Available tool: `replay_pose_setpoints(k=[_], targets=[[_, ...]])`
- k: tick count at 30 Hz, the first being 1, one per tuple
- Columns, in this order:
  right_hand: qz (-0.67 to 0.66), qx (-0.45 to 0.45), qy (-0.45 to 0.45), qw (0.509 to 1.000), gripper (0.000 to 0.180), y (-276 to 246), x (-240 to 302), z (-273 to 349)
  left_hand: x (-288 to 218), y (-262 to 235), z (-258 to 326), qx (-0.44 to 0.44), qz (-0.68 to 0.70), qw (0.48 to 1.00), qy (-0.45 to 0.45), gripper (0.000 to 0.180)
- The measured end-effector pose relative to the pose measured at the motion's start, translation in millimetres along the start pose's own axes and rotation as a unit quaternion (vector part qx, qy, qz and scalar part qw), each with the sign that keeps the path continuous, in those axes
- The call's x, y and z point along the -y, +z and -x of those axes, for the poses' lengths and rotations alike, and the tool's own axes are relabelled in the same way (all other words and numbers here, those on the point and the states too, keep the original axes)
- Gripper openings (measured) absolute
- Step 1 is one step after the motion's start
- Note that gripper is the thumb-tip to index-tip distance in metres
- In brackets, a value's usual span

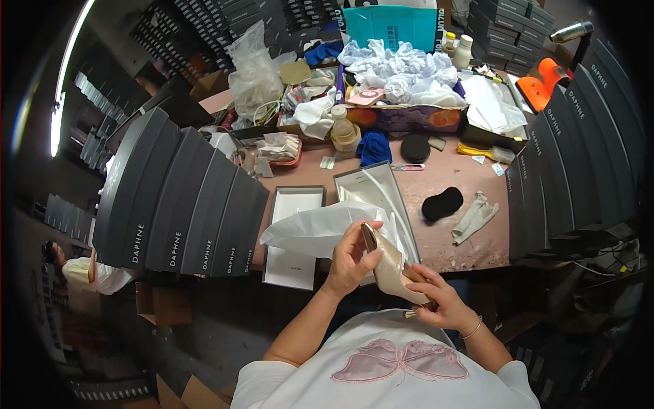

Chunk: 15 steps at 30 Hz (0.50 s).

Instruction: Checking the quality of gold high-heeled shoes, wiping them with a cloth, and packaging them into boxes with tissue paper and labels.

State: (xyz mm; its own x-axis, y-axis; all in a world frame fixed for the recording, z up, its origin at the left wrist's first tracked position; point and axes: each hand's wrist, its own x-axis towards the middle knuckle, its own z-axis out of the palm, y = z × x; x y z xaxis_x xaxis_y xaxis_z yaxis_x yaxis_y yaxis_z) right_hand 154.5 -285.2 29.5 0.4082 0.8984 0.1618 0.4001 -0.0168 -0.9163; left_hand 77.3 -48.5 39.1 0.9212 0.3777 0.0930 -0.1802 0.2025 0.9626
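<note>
A beige high-heeled shoe (pixel 390 270) is held tilted in front of my chest, between both hands. My left hand (pixel 349 262) is closed around its upper end, thumb on the side. My right hand (pixel 441 300) grips the lower end, its fingers partly covering the shoe; a thin heel tip shows beneath. Just beyond lies an open grey-edged shoebox half (pixel 391 178) with white paper inside. Another shallow box half (pixel 289 267) rests left of it at the table's front edge. White tissue paper (pixel 306 228) spreads across both, partly behind my left hand.
Dark shoeboxes are stacked at left (pixel 157 198) and right (pixel 545 184). Behind are a glue-coloured bottle (pixel 344 133), a blue cloth (pixel 374 148), a round black tin (pixel 415 148), a yellow-handled brush (pixel 487 151), a black pad (pixel 443 203), and a carton of crumpled white paper (pixel 402 68).
</note>
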Motion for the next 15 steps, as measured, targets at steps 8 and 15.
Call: replay_pose_setpoints(k=[8, 15], targets=[[0.12, 0.014, -0.056, 0.991, 0.052, 14, 2, -6, 3, -8, 13, -0.097, -0.016, 0.995, -0.001, 0.028], [0.359, -0.118, -0.07, 0.923, 0.042, 41, 0, -12, 10, -5, 10, -0.233, 0.139, 0.963, -0.008, 0.073]])
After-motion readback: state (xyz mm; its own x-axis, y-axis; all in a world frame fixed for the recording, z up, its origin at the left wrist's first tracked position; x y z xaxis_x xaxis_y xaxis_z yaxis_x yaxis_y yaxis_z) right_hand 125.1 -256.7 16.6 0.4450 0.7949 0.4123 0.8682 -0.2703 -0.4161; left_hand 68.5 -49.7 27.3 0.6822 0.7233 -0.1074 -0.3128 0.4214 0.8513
